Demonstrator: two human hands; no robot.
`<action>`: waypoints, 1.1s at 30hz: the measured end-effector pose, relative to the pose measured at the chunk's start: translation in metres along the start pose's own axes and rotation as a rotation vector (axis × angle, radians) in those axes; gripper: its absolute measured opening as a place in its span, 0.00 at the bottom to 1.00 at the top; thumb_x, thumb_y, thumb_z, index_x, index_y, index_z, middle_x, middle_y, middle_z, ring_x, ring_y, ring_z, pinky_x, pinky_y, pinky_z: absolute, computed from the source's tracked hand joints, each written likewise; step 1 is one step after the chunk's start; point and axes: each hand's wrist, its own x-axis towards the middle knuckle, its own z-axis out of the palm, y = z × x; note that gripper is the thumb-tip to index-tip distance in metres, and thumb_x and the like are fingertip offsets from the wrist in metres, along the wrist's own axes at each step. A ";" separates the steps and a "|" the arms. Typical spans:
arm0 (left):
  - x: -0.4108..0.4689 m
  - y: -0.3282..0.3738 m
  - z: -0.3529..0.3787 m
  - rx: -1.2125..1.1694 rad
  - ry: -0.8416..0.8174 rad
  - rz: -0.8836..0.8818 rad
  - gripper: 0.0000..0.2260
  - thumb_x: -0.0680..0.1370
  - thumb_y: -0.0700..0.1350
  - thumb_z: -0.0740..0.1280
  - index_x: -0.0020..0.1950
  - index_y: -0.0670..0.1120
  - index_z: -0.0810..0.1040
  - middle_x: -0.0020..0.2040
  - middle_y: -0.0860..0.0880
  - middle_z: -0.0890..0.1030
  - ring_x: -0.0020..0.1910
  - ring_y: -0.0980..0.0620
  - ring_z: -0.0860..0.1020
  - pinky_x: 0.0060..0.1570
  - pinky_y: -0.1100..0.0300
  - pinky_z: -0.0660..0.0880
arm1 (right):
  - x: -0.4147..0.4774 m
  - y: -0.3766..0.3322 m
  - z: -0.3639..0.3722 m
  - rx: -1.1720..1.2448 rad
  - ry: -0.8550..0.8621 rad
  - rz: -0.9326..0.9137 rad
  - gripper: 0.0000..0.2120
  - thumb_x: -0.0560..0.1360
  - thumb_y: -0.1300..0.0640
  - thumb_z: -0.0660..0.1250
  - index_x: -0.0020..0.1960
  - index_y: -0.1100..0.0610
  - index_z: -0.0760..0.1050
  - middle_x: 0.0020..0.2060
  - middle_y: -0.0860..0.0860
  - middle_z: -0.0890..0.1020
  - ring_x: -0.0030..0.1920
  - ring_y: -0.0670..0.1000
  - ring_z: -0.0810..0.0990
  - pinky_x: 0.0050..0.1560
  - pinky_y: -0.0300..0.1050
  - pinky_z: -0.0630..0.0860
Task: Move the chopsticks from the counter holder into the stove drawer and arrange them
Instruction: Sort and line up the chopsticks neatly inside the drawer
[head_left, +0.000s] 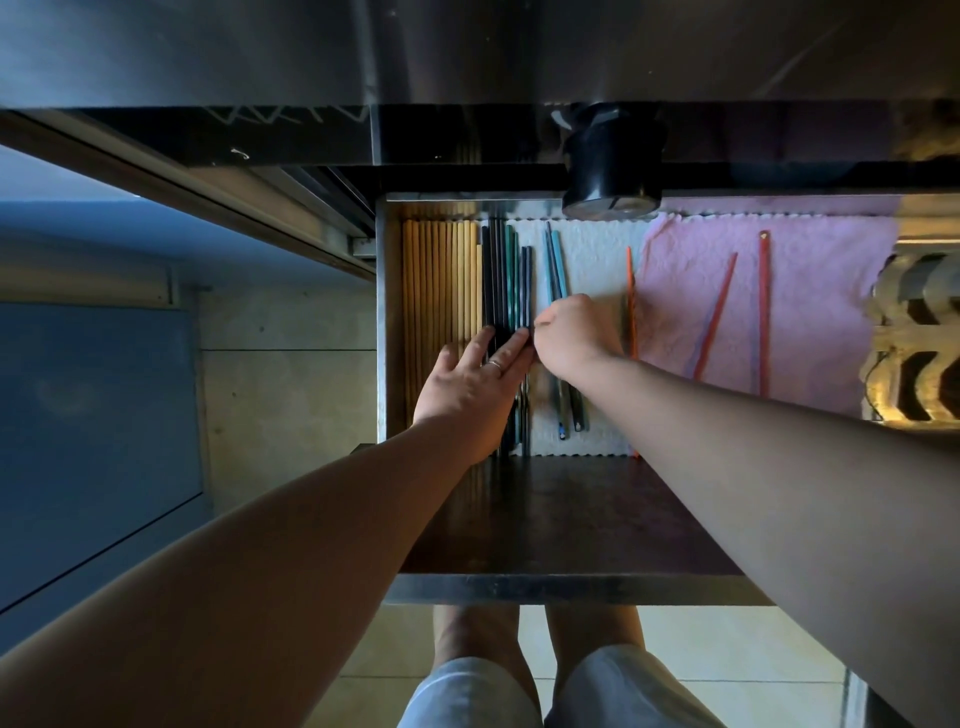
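The stove drawer (571, 590) stands pulled out below me. Along its left side lie several wooden chopsticks (441, 280) in a tight row, then several dark and green chopsticks (503, 275) beside them. My left hand (475, 384) rests flat on the near ends of the dark ones, fingers spread. My right hand (574, 338) pinches a dark chopstick at the row's right edge. A loose blue pair (556, 265) runs under my right hand. An orange chopstick (630, 291) and two red ones (717, 322) (763, 312) lie further right.
A white liner (592, 244) and a pink cloth (810, 291) cover the drawer floor. A black knob (610, 161) hangs over the drawer's back edge. A metal grate (914, 343) is at the right, a blue cabinet door (93, 426) at the left. My legs (535, 670) stand below.
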 end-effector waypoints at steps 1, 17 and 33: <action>0.001 0.001 0.000 -0.004 -0.005 -0.001 0.41 0.77 0.39 0.62 0.79 0.51 0.36 0.79 0.53 0.35 0.78 0.43 0.43 0.71 0.40 0.55 | 0.001 0.001 -0.001 0.038 0.002 0.003 0.08 0.73 0.65 0.63 0.40 0.63 0.81 0.34 0.55 0.80 0.37 0.55 0.80 0.32 0.39 0.75; 0.002 0.002 0.003 -0.011 0.005 -0.022 0.42 0.77 0.40 0.63 0.79 0.54 0.36 0.79 0.55 0.35 0.78 0.43 0.44 0.68 0.40 0.58 | 0.008 0.023 0.003 -0.379 0.219 -0.148 0.04 0.75 0.64 0.66 0.44 0.59 0.78 0.42 0.56 0.82 0.43 0.59 0.81 0.36 0.44 0.70; 0.004 0.000 0.003 -0.096 -0.063 -0.031 0.41 0.78 0.39 0.61 0.78 0.57 0.36 0.76 0.59 0.31 0.78 0.45 0.40 0.69 0.39 0.58 | 0.006 0.017 0.001 -0.104 0.170 0.026 0.06 0.74 0.56 0.67 0.40 0.58 0.76 0.34 0.53 0.77 0.38 0.57 0.79 0.35 0.41 0.68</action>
